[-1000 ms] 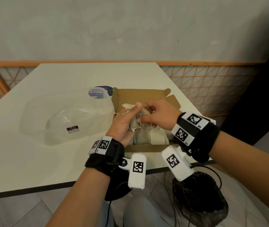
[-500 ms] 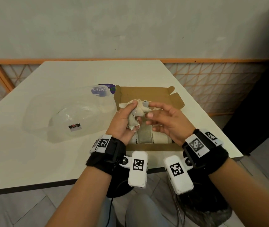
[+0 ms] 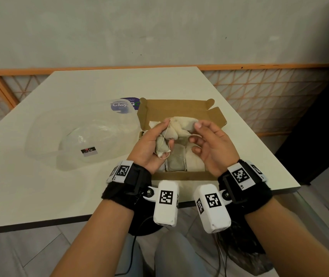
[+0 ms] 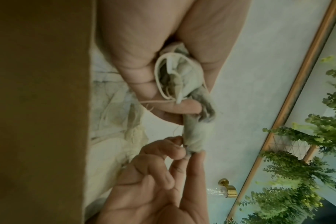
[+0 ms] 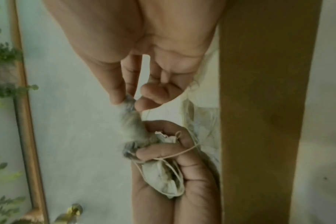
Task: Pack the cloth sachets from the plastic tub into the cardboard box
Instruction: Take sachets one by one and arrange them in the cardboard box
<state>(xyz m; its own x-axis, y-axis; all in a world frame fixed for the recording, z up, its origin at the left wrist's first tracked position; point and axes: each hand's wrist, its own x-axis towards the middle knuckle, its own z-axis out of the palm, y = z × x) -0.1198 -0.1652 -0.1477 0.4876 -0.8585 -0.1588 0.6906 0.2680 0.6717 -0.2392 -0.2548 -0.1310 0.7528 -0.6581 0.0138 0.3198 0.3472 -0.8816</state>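
My left hand (image 3: 164, 134) grips a small bunch of cream cloth sachets (image 3: 162, 146) with loose drawstrings, above the open cardboard box (image 3: 179, 108). My right hand (image 3: 196, 132) pinches the far end of one sachet (image 3: 183, 124) stretched between both hands. In the left wrist view a drawstring sachet (image 4: 175, 75) sits in the left palm, and the right fingertips (image 4: 182, 151) pinch the stretched sachet (image 4: 197, 134). The right wrist view shows the same pinch (image 5: 129, 100). More sachets (image 3: 176, 163) lie in the box. The clear plastic tub (image 3: 75, 140) stands to the left, and no sachets are visible in it.
A clear lid with a purple label (image 3: 124, 105) lies behind the tub, touching the box's left flap. The white table (image 3: 39, 192) ends just before my wrists, and its right edge lies close to the box. An orange lattice railing (image 3: 269, 96) runs behind the table.
My right hand came off the bunch, opened, then pinched one sachet's end and drew it to the right. The left hand keeps its hold on the bunch.
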